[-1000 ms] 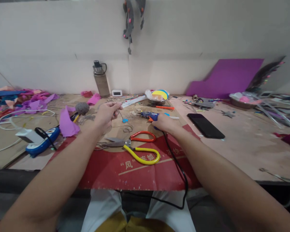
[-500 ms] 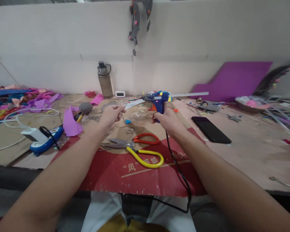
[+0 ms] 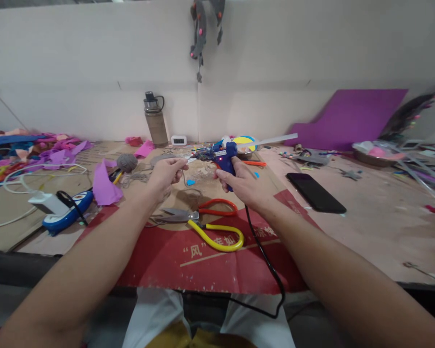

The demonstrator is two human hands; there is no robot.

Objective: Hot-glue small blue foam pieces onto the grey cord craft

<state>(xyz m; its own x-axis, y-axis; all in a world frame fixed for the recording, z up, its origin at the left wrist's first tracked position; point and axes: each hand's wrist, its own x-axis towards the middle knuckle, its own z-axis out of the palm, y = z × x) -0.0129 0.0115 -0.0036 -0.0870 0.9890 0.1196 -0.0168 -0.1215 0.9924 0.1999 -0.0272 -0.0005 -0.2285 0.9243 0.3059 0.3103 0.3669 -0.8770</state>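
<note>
Two bare hands are in view, and both are closed. One blue glue gun (image 3: 224, 158) is grasped in the right hand (image 3: 241, 181), held above the counter (image 3: 380, 222) at one o'clock from the scissors (image 3: 193, 216). One glue stick (image 3: 279, 139) is seen projecting from its back. One thin gray cord (image 3: 183, 178) is pinched between the fingertips of the left hand (image 3: 168, 176); whether it is touched by the nozzle cannot be told. Two small blue pieces (image 3: 191, 182) are seen, one just below the left fingertips, one beyond the right hand.

From the scissors, one phone (image 3: 316, 193) is placed near three o'clock, one yarn ball (image 3: 126, 163) at ten, one bottle (image 3: 155, 125) at eleven.

On the red-printed cardboard (image 3: 148, 268), “风” can be read; further characters are partly covered by the yellow handle. The gun's white label is too small to be read.

Since a second ago, the gun has been raised from near the counter; since half a second ago, its nozzle has been brought closer to the left fingertips.
</note>
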